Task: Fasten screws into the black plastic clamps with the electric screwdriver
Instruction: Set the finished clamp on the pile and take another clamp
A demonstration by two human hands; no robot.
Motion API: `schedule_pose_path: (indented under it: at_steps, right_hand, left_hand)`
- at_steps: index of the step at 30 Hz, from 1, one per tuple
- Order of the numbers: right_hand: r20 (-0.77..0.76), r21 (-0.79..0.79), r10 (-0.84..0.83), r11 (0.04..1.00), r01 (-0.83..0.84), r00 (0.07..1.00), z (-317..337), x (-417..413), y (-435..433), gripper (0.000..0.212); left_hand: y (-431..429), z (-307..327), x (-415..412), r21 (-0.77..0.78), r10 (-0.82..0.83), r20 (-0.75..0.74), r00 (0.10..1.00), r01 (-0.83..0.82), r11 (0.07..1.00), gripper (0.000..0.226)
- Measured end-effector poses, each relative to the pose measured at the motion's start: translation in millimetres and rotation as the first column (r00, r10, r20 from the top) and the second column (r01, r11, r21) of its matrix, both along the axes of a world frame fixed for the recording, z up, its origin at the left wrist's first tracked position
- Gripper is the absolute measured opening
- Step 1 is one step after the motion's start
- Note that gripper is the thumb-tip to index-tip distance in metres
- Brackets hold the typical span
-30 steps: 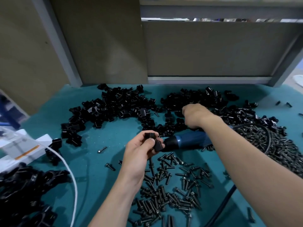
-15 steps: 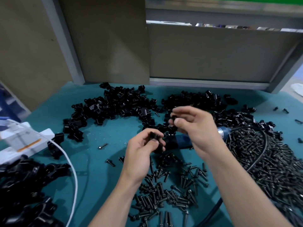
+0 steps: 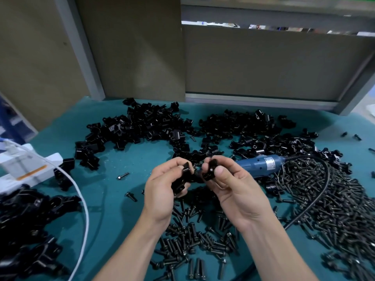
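My left hand (image 3: 162,187) holds a black plastic clamp piece (image 3: 181,179) between thumb and fingers. My right hand (image 3: 233,185) pinches a second black clamp piece (image 3: 210,171) right beside it; the two pieces are close together, above the mat. The blue electric screwdriver (image 3: 259,164) lies on the teal mat behind my right hand, tip hidden by my fingers, its black cable (image 3: 324,187) curving right. Loose black screws (image 3: 194,238) lie in a heap under my wrists.
A pile of black clamps (image 3: 146,126) spreads across the back of the teal mat (image 3: 113,199). A large heap of screws (image 3: 341,203) fills the right. Assembled black parts (image 3: 26,230) lie at the left by a white box (image 3: 24,169) and white cable (image 3: 85,216).
My right hand left the clamp pile with a clamp piece and came toward me, meeting my left hand. The screwdriver stays lying on the mat.
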State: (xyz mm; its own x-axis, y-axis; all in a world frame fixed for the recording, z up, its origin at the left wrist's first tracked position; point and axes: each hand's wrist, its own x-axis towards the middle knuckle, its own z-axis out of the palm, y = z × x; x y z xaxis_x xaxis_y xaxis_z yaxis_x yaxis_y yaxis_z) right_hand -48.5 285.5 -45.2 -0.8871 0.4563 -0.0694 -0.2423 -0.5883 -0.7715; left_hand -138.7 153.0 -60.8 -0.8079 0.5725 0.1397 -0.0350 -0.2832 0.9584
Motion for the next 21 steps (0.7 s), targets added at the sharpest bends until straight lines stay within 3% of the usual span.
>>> schedule_pose_path:
  at_steps: [8,13,17,19,21]
  right_hand:
    - [0.183,-0.055,-0.039,0.997,0.050,0.982,3,-1,-6,0.021]
    - [0.362,0.344,-0.042,0.934,-0.091,0.931,27,-2,18,0.022]
    - [0.281,0.399,-0.395,0.877,0.268,0.875,47,-36,72,0.006]
    - [0.304,0.533,-0.540,0.780,0.329,0.785,44,-57,98,0.014]
    - [0.356,0.737,-0.609,0.649,0.188,0.709,33,-77,123,0.041]
  left_hand:
    - [3,2,2,-0.011,-0.001,0.018,1.000,0.001,1.000,0.025]
    - [4,1,3,0.039,0.090,0.097,0.991,-0.094,0.995,0.025]
    - [-1,3,-4,0.088,0.196,0.158,0.968,-0.211,0.973,0.035]
    - [-4,5,-7,0.111,0.205,0.177,0.963,-0.226,0.968,0.032]
    - [-7,6,-9,0.129,0.203,0.188,0.961,-0.230,0.965,0.028]
